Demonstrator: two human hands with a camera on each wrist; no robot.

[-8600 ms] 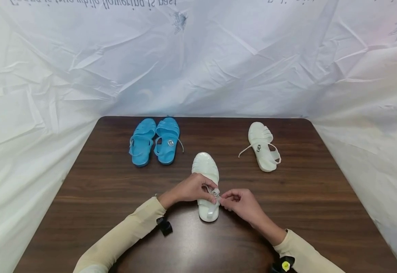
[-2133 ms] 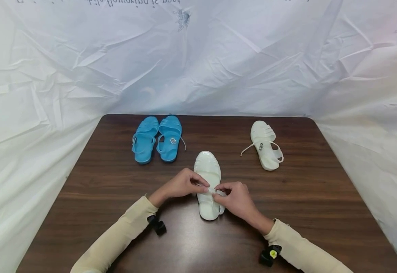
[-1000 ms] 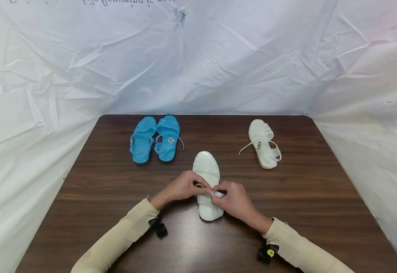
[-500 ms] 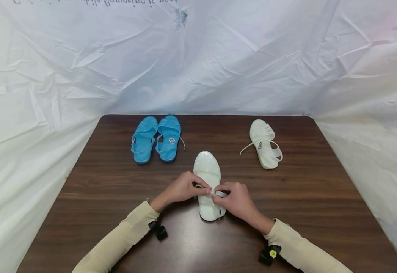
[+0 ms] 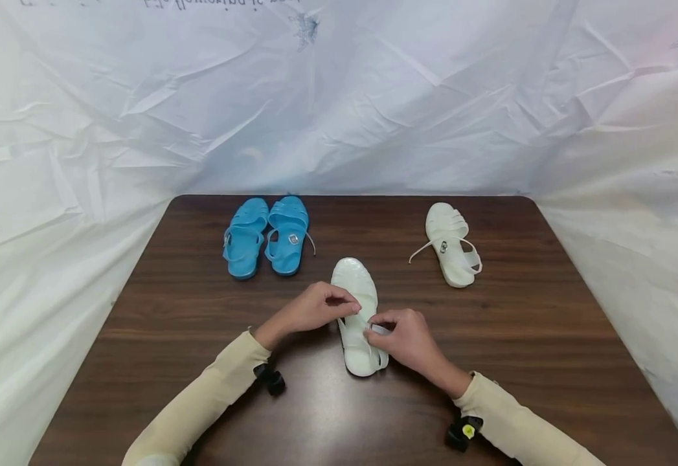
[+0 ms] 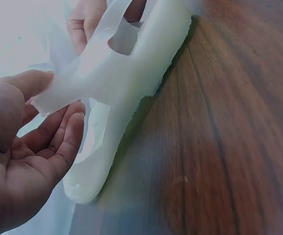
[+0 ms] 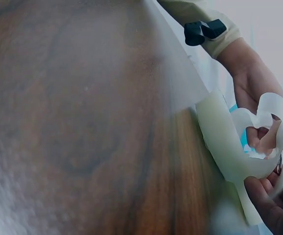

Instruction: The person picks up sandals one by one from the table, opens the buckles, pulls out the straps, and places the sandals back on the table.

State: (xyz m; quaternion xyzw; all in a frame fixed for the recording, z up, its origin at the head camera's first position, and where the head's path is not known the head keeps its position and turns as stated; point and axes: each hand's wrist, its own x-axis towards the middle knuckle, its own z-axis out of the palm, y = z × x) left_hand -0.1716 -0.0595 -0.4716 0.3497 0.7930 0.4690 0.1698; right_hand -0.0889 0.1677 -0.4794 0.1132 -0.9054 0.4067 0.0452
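Note:
A white jelly sandal (image 5: 355,285) lies toe away from me on the table, between my hands. My right hand (image 5: 405,335) pinches its ankle strap (image 5: 381,329) over the right side of the insole. In the right wrist view the strap stands up in a loop, with a small metal buckle (image 7: 279,164) by the right fingers. My left hand (image 5: 312,307) hovers over the sandal's middle, thumb and index tips close together. The left wrist view has that thumb at the edge of the white upper (image 6: 102,73); whether it pinches anything I cannot tell.
A pair of blue sandals (image 5: 285,251) stands at the back left of the dark wooden table (image 5: 199,362). The other white sandal (image 5: 451,252) lies at the back right, its strap loose. Pale sheeting (image 5: 339,97) hangs behind the table.
Earlier both hands met at the strap and buckle. In the last half second my left hand has moved up and away toward the toe. My right hand stays at the strap.

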